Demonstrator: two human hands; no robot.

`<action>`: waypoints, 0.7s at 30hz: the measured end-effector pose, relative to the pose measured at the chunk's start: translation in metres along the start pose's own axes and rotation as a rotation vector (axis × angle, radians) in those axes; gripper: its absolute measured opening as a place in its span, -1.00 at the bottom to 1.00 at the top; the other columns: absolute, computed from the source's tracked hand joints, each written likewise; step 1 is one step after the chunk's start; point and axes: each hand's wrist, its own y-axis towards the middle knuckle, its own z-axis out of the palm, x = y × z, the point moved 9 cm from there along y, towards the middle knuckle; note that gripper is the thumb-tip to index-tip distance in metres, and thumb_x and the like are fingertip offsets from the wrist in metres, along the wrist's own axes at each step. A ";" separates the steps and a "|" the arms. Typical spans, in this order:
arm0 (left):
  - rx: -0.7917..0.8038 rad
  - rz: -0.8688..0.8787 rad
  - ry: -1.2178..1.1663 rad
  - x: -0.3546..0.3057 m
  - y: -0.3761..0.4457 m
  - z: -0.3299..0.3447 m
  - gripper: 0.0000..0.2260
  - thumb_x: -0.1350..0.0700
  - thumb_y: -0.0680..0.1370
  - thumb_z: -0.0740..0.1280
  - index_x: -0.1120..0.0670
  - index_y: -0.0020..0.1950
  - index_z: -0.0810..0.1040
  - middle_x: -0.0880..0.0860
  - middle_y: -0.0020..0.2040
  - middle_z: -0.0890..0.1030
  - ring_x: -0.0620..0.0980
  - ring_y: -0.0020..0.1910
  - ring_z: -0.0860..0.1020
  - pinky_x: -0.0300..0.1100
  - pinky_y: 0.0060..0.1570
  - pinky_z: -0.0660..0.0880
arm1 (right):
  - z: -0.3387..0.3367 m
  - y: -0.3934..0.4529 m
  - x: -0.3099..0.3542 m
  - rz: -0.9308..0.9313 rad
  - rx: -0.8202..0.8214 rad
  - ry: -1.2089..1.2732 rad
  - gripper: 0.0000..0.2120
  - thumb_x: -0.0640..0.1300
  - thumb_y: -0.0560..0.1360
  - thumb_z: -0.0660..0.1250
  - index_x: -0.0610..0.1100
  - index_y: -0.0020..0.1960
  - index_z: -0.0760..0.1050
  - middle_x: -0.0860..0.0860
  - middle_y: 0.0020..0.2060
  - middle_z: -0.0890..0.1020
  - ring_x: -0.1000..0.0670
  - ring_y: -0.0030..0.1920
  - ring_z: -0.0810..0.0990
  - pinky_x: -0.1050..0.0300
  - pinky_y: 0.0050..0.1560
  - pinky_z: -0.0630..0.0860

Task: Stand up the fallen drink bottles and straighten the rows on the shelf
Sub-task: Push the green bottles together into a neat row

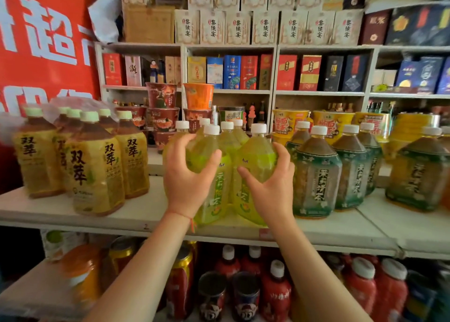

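Green tea bottles [214, 175] upright, left hand [187, 175], right hand [270, 187] gripping two

Two clear, glossy plastic bottles of pale green drink [253, 161], wrapped in shiny printed film labels, are standing near the front edge of the shelf [73, 214], whose surface is looking matt, painted and slightly scuffed. Amber bottles [95, 165] towards the left end are showing glossy yellow film labels and smooth pale plastic caps; some are sitting under crinkled clear plastic wrap. Dark-tea bottles [316, 170] towards the right end are carrying satin green labels. Below the shelf, metal cans [180, 285] are gleaming. Behind, cardboard boxes [238, 26] are appearing matt.
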 end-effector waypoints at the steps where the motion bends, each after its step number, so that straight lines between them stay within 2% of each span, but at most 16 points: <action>1: -0.081 0.007 -0.026 -0.005 0.005 -0.007 -0.69 -0.02 0.54 0.40 0.04 0.24 0.50 -0.08 0.06 0.52 -0.19 0.03 0.49 -0.32 0.05 0.46 | -0.001 -0.002 -0.003 0.016 -0.013 -0.005 -0.16 0.20 0.40 0.52 0.12 0.51 0.12 -0.01 0.31 0.36 -0.03 0.25 0.43 -0.17 0.30 0.46; 3: -0.203 0.060 -0.045 -0.019 0.020 -0.017 -0.83 0.18 0.58 0.34 0.15 0.17 0.55 -0.03 -0.11 0.53 -0.21 -0.17 0.47 -0.32 -0.11 0.46 | 0.000 -0.002 -0.006 0.040 -0.024 -0.005 -0.15 0.18 0.40 0.53 0.10 0.51 0.12 -0.02 0.30 0.35 -0.07 0.24 0.44 -0.21 0.28 0.48; 4: -0.203 0.107 -0.019 -0.027 0.028 -0.016 -0.85 0.21 0.59 0.32 0.17 0.14 0.56 -0.01 -0.15 0.53 -0.18 -0.20 0.47 -0.33 -0.14 0.44 | 0.002 -0.002 -0.006 0.037 -0.024 -0.020 -0.14 0.18 0.40 0.53 0.08 0.51 0.11 -0.03 0.31 0.35 -0.08 0.25 0.44 -0.21 0.28 0.48; 6: -0.132 0.207 0.077 -0.039 0.035 -0.004 -0.86 0.16 0.58 0.31 0.16 0.10 0.59 0.06 -0.12 0.53 -0.07 -0.15 0.47 -0.32 -0.10 0.42 | 0.004 -0.003 -0.002 0.011 -0.038 -0.060 -0.13 0.20 0.39 0.52 0.05 0.51 0.11 -0.05 0.31 0.35 -0.11 0.26 0.45 -0.22 0.25 0.49; 8: -0.067 0.220 0.126 -0.034 0.027 0.005 -0.79 0.09 0.57 0.33 0.15 0.15 0.59 0.09 -0.01 0.53 -0.06 -0.02 0.46 -0.29 0.02 0.42 | 0.003 -0.004 -0.001 0.006 -0.065 -0.073 -0.13 0.20 0.40 0.52 0.03 0.52 0.11 -0.04 0.28 0.36 -0.12 0.25 0.47 -0.20 0.23 0.51; 11: 0.024 0.092 0.150 -0.009 -0.001 0.010 -0.52 -0.09 0.53 0.40 0.11 0.36 0.44 0.07 0.20 0.51 -0.02 0.19 0.46 -0.21 0.21 0.42 | 0.001 -0.006 -0.002 0.001 -0.093 -0.063 -0.13 0.18 0.40 0.53 0.00 0.53 0.13 0.01 0.22 0.34 -0.10 0.23 0.46 -0.09 0.22 0.52; 14: 0.064 -0.008 0.202 0.004 -0.017 0.011 -0.29 -0.23 0.44 0.46 0.11 0.44 0.36 0.06 0.32 0.48 -0.02 0.31 0.42 -0.17 0.25 0.40 | 0.000 -0.006 -0.003 0.001 -0.101 -0.041 -0.13 0.16 0.39 0.54 0.00 0.53 0.14 0.03 0.21 0.33 -0.03 0.21 0.44 0.05 0.16 0.48; 17: 0.045 -0.061 0.166 0.004 -0.013 0.008 -0.25 -0.26 0.37 0.51 0.06 0.44 0.39 -0.03 0.29 0.49 -0.12 0.27 0.41 -0.19 0.25 0.40 | 0.000 -0.007 -0.005 0.000 -0.086 -0.021 -0.12 0.15 0.39 0.54 0.00 0.53 0.15 0.05 0.22 0.32 0.08 0.17 0.36 0.16 0.12 0.39; 21: 0.165 -0.016 0.036 0.006 -0.005 0.014 -0.24 -0.31 0.32 0.51 -0.01 0.42 0.46 -0.08 0.31 0.55 -0.10 0.30 0.51 -0.01 0.30 0.51 | -0.001 -0.002 -0.006 -0.013 -0.054 -0.006 -0.14 0.14 0.40 0.54 0.00 0.52 0.14 0.06 0.23 0.31 0.10 0.16 0.36 0.25 0.08 0.38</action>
